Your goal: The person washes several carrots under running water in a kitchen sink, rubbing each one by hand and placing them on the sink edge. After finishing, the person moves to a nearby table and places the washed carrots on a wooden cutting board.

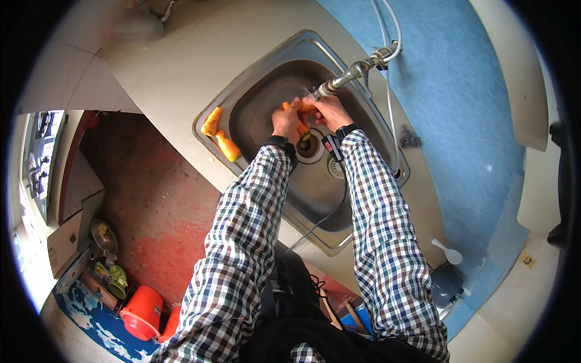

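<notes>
Both my hands are over a stainless steel sink basin [254, 104], close under the metal tap [333, 84], where water splashes. In my left hand [286, 121] is an orange carrot [303, 130], its stem end pointing down towards the drain. My right hand [333, 112] grips another orange piece, apparently a carrot [307, 107], right below the tap's mouth; the fingers hide most of it. Two more carrots lie on the sink's left rim, an upper carrot [211, 121] and a lower carrot [228, 146] with a greenish end.
A cable runs from a small black device [333, 147] at my right wrist across the sink. A white hose [390, 104] hangs beside the tap. A white rice paddle [448, 252] lies on the right. Red plastic buckets [145, 306] and a metal pan [104, 238] are at lower left.
</notes>
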Tool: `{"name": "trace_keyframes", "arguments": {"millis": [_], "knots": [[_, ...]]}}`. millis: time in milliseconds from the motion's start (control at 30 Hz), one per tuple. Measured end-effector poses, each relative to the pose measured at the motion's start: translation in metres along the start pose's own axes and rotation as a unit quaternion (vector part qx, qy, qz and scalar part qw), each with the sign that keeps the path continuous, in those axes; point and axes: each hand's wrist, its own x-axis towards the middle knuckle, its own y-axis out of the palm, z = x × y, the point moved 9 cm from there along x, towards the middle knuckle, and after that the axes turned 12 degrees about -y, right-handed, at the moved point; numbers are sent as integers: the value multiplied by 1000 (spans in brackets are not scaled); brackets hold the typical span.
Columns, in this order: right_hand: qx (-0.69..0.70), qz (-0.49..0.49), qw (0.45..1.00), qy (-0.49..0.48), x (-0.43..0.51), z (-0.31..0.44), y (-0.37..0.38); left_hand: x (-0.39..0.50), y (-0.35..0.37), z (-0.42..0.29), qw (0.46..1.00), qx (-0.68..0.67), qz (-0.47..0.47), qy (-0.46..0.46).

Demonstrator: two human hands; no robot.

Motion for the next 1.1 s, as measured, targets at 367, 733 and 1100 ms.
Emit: {"name": "trace_keyframes", "arguments": {"millis": [367,733,1100], "knots": [[30,13,999,0,-7,6,9,7,-7,-2,999,-34,-6,13],[39,2,998,50,-1,-4,3,-4,-1,-2,998,-10,51,-27],[-38,7,999,-32,-8,23,11,-5,-1,1,1000,5,5,15]]}}
